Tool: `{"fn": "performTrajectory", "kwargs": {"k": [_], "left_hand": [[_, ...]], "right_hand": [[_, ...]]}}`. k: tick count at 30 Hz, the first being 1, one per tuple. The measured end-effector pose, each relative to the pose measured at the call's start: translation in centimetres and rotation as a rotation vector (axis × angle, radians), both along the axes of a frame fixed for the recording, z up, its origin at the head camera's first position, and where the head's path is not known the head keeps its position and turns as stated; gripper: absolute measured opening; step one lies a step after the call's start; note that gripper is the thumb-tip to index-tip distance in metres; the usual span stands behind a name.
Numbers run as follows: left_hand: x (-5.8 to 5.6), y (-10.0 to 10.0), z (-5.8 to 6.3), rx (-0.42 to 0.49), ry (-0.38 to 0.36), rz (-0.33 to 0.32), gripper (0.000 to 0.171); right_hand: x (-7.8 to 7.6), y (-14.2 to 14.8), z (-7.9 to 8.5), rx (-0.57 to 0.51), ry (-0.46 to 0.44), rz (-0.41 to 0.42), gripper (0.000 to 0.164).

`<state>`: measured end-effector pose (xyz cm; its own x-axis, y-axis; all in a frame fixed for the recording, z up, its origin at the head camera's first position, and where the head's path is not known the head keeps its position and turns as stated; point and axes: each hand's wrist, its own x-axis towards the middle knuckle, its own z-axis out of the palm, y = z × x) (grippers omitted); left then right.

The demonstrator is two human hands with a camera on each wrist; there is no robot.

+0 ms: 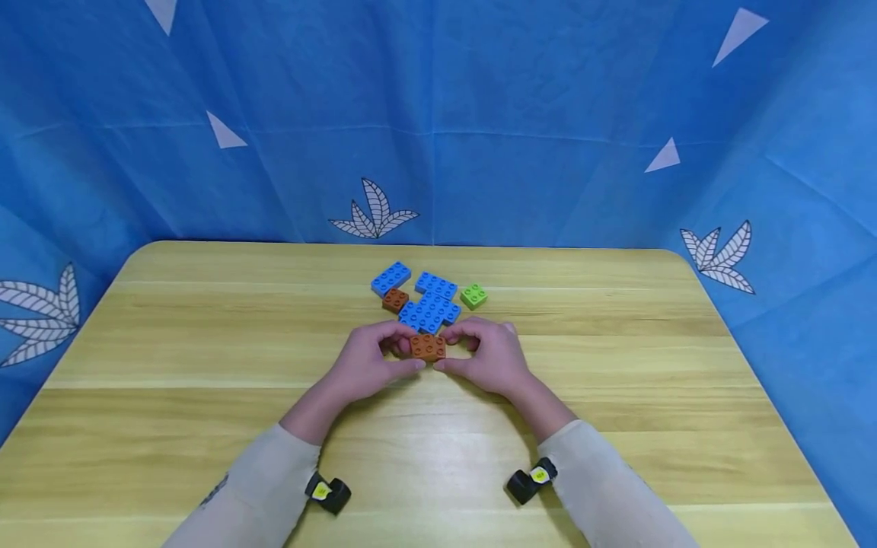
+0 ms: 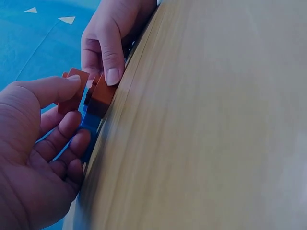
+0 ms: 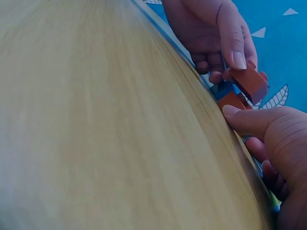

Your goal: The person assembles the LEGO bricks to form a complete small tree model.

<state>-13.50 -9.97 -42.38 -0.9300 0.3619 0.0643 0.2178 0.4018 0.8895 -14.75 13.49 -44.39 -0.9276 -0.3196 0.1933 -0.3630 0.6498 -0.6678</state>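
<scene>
My left hand [image 1: 371,361] pinches an orange-brown building brick [image 3: 250,82], thumb against one face, held slightly raised and tilted in the wrist views. Low over the table, my right hand [image 1: 487,355] grips a second orange-brown brick [image 2: 102,98] between thumb and fingers. The two bricks are close together with a narrow gap showing in the left wrist view; from the head they overlap almost into one. Just beyond the hands lies a cluster of blue bricks [image 1: 432,310], which also shows behind the held bricks in both wrist views.
A darker brown brick [image 1: 395,300] lies at the cluster's left, near a separate blue brick [image 1: 390,278]. Another blue brick [image 1: 436,285] adjoins the cluster's far side. To the right sits a small green brick [image 1: 473,296]. A blue curtain [image 1: 438,129] hangs behind the wooden table [image 1: 617,365].
</scene>
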Motion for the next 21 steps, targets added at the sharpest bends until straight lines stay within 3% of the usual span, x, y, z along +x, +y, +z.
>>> {"fn": "performTrajectory", "kwargs": {"k": [21], "left_hand": [[-0.1,1.4,0.1,-0.123,0.017,0.005,0.039]], "right_hand": [[-0.1,0.1,-0.1,0.038,0.045,0.051,0.033]]}}
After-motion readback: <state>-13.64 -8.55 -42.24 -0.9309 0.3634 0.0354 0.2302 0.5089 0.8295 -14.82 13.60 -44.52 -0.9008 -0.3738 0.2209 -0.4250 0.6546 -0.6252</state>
